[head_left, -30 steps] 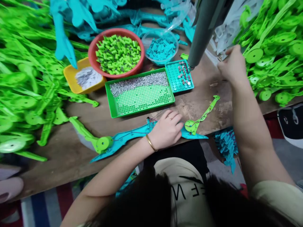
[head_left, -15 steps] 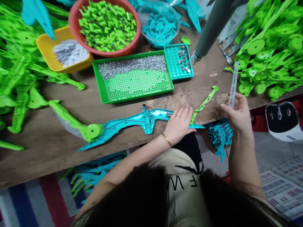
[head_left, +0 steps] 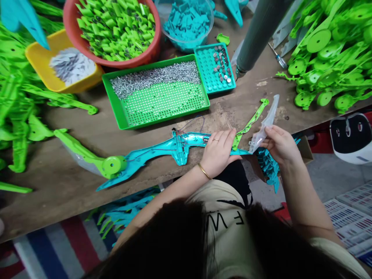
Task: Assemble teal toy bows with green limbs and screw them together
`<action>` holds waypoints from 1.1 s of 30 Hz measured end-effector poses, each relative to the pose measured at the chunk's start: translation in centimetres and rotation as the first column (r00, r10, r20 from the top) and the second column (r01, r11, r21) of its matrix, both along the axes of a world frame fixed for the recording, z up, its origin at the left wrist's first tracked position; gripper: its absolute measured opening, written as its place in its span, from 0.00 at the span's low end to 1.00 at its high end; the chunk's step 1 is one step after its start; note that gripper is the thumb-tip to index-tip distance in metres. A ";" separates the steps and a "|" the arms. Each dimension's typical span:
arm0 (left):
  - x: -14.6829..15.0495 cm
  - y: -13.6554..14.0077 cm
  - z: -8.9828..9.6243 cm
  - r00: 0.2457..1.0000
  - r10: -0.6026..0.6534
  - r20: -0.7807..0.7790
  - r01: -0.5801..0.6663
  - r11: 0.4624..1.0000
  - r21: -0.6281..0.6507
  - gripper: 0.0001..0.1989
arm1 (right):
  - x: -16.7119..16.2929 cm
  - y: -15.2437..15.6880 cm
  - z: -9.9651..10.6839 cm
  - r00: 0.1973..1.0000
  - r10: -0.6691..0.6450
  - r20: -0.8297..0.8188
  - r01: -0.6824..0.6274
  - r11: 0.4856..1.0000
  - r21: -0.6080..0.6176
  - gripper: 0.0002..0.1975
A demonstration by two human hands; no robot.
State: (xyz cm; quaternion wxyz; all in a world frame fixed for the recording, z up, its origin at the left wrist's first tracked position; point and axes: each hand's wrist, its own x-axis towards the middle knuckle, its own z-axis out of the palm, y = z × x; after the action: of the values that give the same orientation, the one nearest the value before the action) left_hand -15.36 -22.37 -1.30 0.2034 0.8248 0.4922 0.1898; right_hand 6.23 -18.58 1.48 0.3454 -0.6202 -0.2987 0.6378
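Note:
A long blue plastic toy bow body [head_left: 151,153] lies along the table's near edge, with thin wires inside it. Its left end carries a green limb with a round hub [head_left: 112,166]. My left hand [head_left: 218,152] is closed over the right part of the body, fingers together, hiding what lies beneath. A slim green limb piece [head_left: 251,123] slants up and away from beside those fingertips. Between its thumb and fingers, my right hand [head_left: 281,146] pinches a translucent plastic limb piece [head_left: 269,118]. The lower end of this piece is close to the body's right tip; whether they touch I cannot tell.
Behind the bow stand a green screw tray [head_left: 162,104], a small blue tray of metal discs [head_left: 216,69] and a red bowl [head_left: 155,46] of green parts. A dark power screwdriver [head_left: 258,42] hangs overhead. Green parts [head_left: 319,73] pile up at right and left.
My right hand has moved left and tilted the translucent piece, bringing its lower end close to the bow's right tip. My left hand keeps its place on the bow. The view has shifted slightly.

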 end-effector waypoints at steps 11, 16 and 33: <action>0.0 0.0 0.0 0.998 0.005 -0.068 0.000 0.997 0.076 0.40 | -2.1 -0.1 -0.6 0.996 -0.008 0.091 0.015 0.997 -0.074 0.28; 0.1 -0.1 0.1 0.994 0.007 -0.112 0.002 0.997 0.079 0.41 | -1.2 0.2 -0.6 0.938 0.212 0.274 -0.193 0.977 -0.094 0.28; -0.5 0.1 0.4 0.996 -0.044 -0.083 0.055 0.988 0.141 0.23 | 2.5 10.5 -0.8 0.855 0.233 0.464 -0.242 0.969 -0.039 0.19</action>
State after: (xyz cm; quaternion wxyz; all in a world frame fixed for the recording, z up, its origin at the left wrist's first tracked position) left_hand -15.91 -22.31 -0.93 0.1284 0.8562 0.4644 0.1865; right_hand 8.74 -8.04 0.69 0.1887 -0.7097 -0.4534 0.5051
